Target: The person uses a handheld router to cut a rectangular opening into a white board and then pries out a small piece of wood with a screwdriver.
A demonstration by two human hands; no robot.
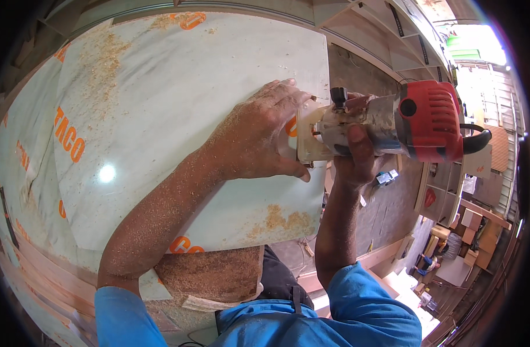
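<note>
A red and silver trim router (430, 121) lies over the right edge of a white marble-look panel (161, 110), its body pointing right. My right hand (360, 153) is wrapped round the router's metal body, the thumb on the near side. Against the router's pale, see-through base (311, 133) rests my left hand (271, 130), its thumb and fingers spread apart on the panel. Sawdust coats the left hand and forearm. The bit at the panel's edge is too small to make out.
Sawdust heaps (285, 220) lie on the panel near its front edge and at the far left. A sawdust-covered brown board (210, 272) shows below the panel by my waist. Shelving (386, 34) stands at the back. Wood offcuts (476, 231) and a person sit far right.
</note>
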